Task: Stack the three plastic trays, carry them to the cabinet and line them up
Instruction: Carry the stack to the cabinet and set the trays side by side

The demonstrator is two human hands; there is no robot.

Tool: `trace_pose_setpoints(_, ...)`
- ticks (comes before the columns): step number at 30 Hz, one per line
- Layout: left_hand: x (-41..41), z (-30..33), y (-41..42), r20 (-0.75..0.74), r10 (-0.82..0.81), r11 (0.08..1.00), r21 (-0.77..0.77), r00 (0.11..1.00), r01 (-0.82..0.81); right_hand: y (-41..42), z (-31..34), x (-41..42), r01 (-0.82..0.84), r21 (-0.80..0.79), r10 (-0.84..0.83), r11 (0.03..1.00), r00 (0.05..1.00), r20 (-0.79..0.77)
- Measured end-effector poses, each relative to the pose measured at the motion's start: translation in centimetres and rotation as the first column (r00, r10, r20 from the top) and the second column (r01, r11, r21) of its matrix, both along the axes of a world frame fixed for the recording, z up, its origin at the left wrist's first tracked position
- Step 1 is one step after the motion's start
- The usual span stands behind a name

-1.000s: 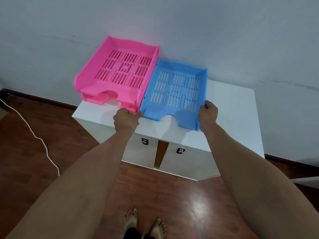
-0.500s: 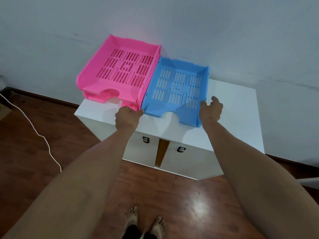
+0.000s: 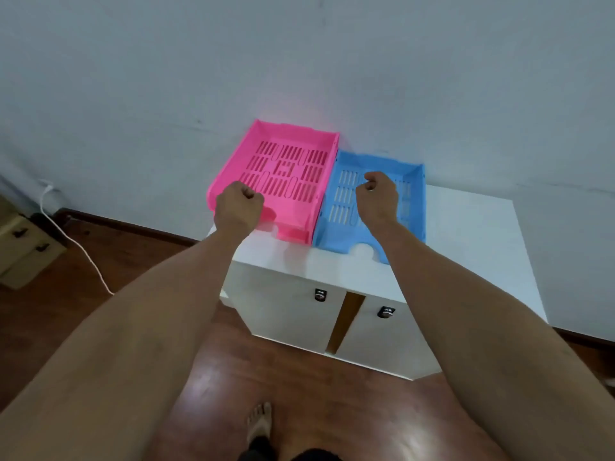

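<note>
A: Item one, pink tray (image 3: pixel 283 168)?
B: Slotted plastic, on the white cabinet (image 3: pixel 466 234) at its left rear corner, back edge by the wall (image 3: pixel 299 61). Long axis runs from the wall toward the person; the notched open end points at the person. A second pink layer shows under its front edge, so it looks like two trays stacked, though I cannot tell for sure.

A: Item two, blue tray (image 3: pixel 416 194)?
B: Same pattern, just right of the pink one, sides touching or nearly so. Same heading: long axis wall-to-front, notch toward the person. It sits lower than the pink one and its front edge reaches nearer the cabinet's front edge.

A: Hands?
B: Left hand (image 3: pixel 238 207) is curled into a loose fist in front of the pink tray's near left corner, holding nothing. Right hand (image 3: pixel 377 194) is curled likewise over the blue tray's floor, fingers bent in, holding nothing. Whether either touches the plastic I cannot tell.

A: Surface?
B: The cabinet top is plain white, bare on its right half. Two doors below, each with a small dark handle (image 3: pixel 320 294), a wood-coloured gap between them.

A: Room?
B: Pale painted wall, dark skirting, reddish wooden floor (image 3: pixel 299 394) with glare spots. A white cable (image 3: pixel 76 241) trails across the floor at left, beside a low beige drawer unit (image 3: pixel 23 247). Bare feet at the bottom edge.
</note>
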State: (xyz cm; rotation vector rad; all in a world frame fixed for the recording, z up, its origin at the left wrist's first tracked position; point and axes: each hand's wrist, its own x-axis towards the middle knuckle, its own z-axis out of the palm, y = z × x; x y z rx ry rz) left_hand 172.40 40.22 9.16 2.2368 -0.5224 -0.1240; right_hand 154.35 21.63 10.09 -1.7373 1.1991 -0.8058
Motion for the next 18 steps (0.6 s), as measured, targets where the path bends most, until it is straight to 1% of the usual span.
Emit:
trace_pose_setpoints(3, 3.7, 0.2, 0.6, 0.053, -0.001, 1.000, 0.023, 0.999, -0.001, 0.2, 0.2, 2.5, -0.027, 0.044, 0.028, 0.999, 0.999, -0.018)
trace_pose_setpoints(6, 7.6, 0.1, 0.5, 0.066, -0.065, 0.997, 0.042, 0.996, 0.062, 0.6, -0.1, 5.1, -0.065, 0.081, 0.070, 0.995, 0.996, -0.056)
trace_pose_setpoints(9, 10.7, -0.1, 0.0, 0.066, -0.081, 0.987, 0.147, 0.994, 0.071, 1.3, -0.6, 7.3, -0.067, 0.129, 0.078, 0.989, 0.993, -0.086)
trace_pose_setpoints(11, 12.0, -0.1, -0.3, 0.039, -0.105, 0.971, 0.218, 0.994, 0.094, 2.1, -1.1, 8.6, -0.069, 0.168, 0.086, 0.983, 0.991, -0.098)
trace_pose_setpoints(12, 12.6, -0.3, -0.5, 0.002, -0.124, 0.967, 0.223, 0.992, 0.120, 2.4, -1.4, 9.2, -0.073, 0.182, 0.093, 0.981, 0.990, -0.108)
trace_pose_setpoints(15, 14.3, -1.8, -1.0, -0.092, -0.188, 0.960, 0.195, 0.978, 0.203, 3.5, -2.8, 10.8, -0.049, 0.181, 0.083, 0.982, 0.979, -0.184)
trace_pose_setpoints(18, 15.3, -3.0, -1.1, -0.120, -0.188, 0.964, 0.167, 0.975, 0.207, 4.0, -3.8, 11.7, 0.019, 0.153, 0.015, 0.988, 0.975, -0.221)
